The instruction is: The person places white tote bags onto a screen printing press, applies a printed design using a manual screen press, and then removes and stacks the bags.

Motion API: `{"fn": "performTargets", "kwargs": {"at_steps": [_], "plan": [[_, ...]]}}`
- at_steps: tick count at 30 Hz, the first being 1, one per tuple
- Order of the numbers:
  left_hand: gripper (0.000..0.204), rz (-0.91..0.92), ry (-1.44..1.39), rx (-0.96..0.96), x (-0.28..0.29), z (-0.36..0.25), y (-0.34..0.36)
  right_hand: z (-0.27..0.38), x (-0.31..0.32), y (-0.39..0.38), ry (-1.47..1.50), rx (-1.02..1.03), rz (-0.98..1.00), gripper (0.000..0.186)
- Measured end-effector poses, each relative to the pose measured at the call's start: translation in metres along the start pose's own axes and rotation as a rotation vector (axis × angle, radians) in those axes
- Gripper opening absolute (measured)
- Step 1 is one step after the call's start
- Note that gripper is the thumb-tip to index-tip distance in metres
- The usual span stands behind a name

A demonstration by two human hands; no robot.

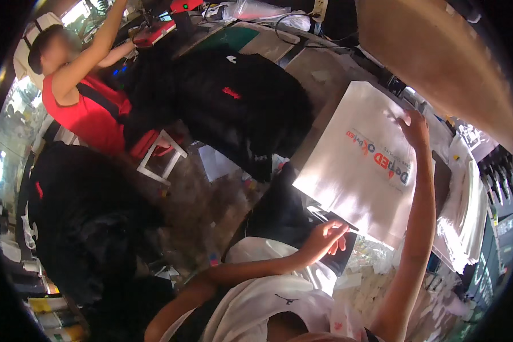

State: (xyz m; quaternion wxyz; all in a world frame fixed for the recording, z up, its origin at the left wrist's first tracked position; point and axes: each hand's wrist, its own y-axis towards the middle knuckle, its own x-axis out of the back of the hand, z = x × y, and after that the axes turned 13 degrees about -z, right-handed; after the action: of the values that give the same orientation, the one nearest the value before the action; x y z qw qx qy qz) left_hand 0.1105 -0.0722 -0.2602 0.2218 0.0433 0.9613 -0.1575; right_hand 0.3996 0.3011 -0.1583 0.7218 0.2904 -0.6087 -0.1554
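A white sheet (347, 176) printed with red, blue and grey lettering lies tilted in front of me on the right. It looks like cloth or a flat bag; I cannot tell which. My right hand (415, 130) is over its far right edge, fingers bent and a little apart. At the sheet's near edge is my left hand (326, 240), its fingers curled and thumb and fingertips close together. Whatever they pinch there is too small to make out; thin dark and bright strips show beside the fingertips.
A stack of white sheets (464, 208) stands to the right. Large black cloths printed in red and white (245, 102) cover the surface ahead. On the left sits a person in a red top (88, 114) near a red device (154, 34). A white stool (162, 157) stands on the littered floor.
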Motion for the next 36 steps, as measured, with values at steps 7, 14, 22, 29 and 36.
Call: {"fn": "performTargets", "kwargs": {"at_steps": [7,14,22,29,36], "plan": [[0.034,0.025,0.007,-0.020,-0.012,-0.012,-0.005,-0.038,-0.016,0.020,-0.036,-0.056,0.041,0.050],[0.053,-0.021,0.077,0.009,0.011,0.005,0.001,-0.019,0.039,0.000,0.120,-0.034,0.030,0.026],[0.022,-0.022,0.805,-0.748,0.056,0.043,-0.015,0.064,0.262,-0.152,0.078,-0.025,-0.001,0.016],[0.025,0.307,1.037,-0.522,0.045,0.073,-0.013,0.118,0.517,-0.275,-0.233,-0.395,0.133,0.033],[0.033,0.720,0.305,-0.227,-0.134,0.015,-0.051,0.204,0.748,-0.511,-0.833,-0.899,-0.152,0.029]]}}
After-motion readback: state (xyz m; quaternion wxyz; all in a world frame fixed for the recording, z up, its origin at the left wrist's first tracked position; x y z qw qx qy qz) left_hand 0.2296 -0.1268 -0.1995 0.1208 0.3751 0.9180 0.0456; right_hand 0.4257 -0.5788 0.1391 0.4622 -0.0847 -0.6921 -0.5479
